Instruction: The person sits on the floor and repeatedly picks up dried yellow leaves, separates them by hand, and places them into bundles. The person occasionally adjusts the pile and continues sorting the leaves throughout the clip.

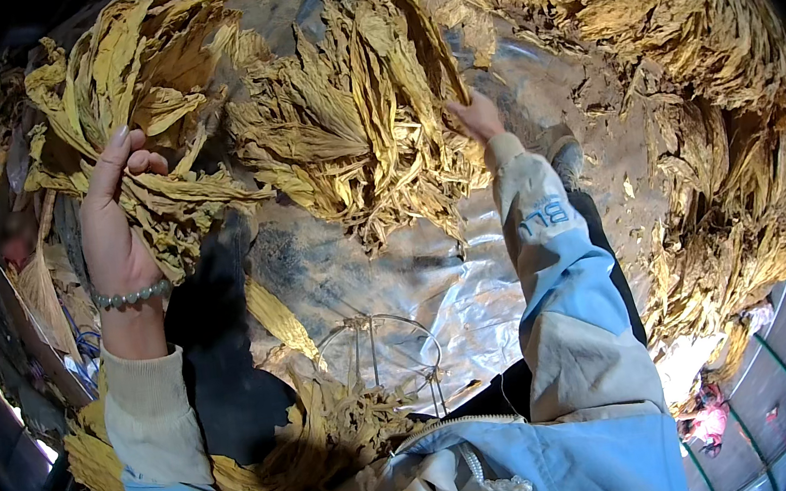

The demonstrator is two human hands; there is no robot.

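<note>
My left hand (pixel 117 233), with a beaded bracelet at the wrist, is closed around a fanned bunch of dried yellow-brown leaves (pixel 118 66), which look like tobacco. The palm side hides part of the bunch. Farther right, my right hand (pixel 480 117) has its fingers on the narrow end of a long, folded dried leaf (pixel 434 44). That leaf slants up and away over a loose pile of similar leaves (pixel 322 130) between my hands. A single flat leaf (pixel 281 320) lies nearer to me.
A large heap of dried leaves (pixel 697 109) banks up along the right. Plastic sheeting (pixel 475 294) covers the floor. A thin metal ring frame (pixel 439 346) stands near my lap beside more leaves (pixel 334 427). A straw broom (pixel 46 299) is at left; a person in pink (pixel 711 420) is at lower right.
</note>
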